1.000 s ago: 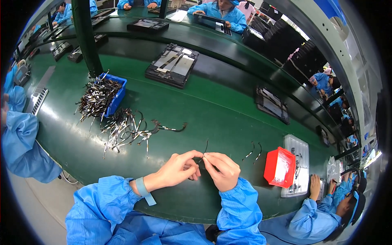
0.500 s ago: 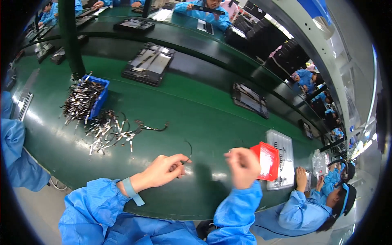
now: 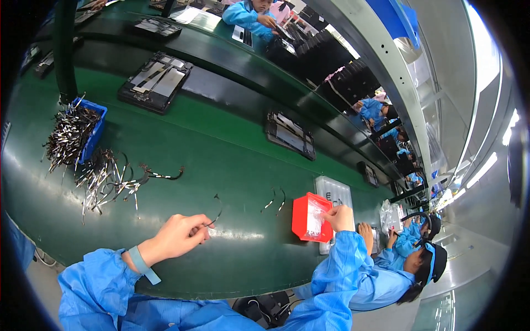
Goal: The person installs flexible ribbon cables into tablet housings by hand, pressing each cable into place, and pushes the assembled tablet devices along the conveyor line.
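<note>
My left hand (image 3: 182,236) is closed in a pinch on one end of a thin dark flex cable (image 3: 220,208), which curves up above the green table. At the right, my right hand (image 3: 340,217) reaches over the rim of a red bin (image 3: 300,217). Its fingers are pressed together at the clear plastic and white contents (image 3: 316,219) inside; what they pinch, if anything, is too small to make out. Between my hands, two short flex cables (image 3: 282,199) lie on the table, apart from each other.
At the left stands a blue bin (image 3: 95,134) heaped with flex cables (image 3: 69,135), with a loose pile (image 3: 107,179) beside it. A clear plastic case (image 3: 338,190) is behind the red bin. Dark device panels (image 3: 155,83) rest farther back. A co-worker (image 3: 381,273) sits close at the right.
My right hand has moved right from the table to the red bin. The left hand still holds its cable. The view has swung right, and two cables on the table are now uncovered.
</note>
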A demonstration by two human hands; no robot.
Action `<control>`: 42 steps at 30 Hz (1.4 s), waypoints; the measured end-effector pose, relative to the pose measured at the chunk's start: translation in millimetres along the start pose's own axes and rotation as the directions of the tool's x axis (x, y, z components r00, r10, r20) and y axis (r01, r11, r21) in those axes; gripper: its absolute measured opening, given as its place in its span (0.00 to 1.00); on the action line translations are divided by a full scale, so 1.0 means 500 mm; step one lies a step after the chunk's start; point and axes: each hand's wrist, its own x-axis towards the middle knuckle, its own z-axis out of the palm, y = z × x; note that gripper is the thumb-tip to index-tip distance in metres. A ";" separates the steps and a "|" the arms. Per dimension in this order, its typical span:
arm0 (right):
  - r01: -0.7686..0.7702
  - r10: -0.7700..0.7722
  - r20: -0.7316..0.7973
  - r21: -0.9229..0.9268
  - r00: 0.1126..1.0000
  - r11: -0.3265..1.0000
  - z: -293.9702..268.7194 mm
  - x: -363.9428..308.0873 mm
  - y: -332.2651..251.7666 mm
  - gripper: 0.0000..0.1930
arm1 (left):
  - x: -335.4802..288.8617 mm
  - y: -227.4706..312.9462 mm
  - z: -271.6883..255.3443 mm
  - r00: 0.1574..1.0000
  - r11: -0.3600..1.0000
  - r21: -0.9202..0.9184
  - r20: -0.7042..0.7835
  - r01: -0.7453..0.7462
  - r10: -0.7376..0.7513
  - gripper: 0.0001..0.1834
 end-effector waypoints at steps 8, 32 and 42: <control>-0.023 -0.063 0.130 0.570 0.989 0.821 0.033 0.289 0.061 0.15 | -0.003 -0.004 0.000 1.000 1.000 -0.008 0.005 -0.021 0.021 0.12; -0.312 0.304 0.282 -0.017 0.910 0.950 0.179 0.573 -0.129 0.56 | 0.002 -0.010 -0.005 0.988 0.972 0.183 -0.018 -0.150 0.156 0.10; -0.304 0.052 0.302 0.911 0.952 0.278 0.135 0.531 -0.127 0.21 | -0.017 0.001 -0.005 0.996 0.990 0.116 -0.037 -0.081 0.086 0.09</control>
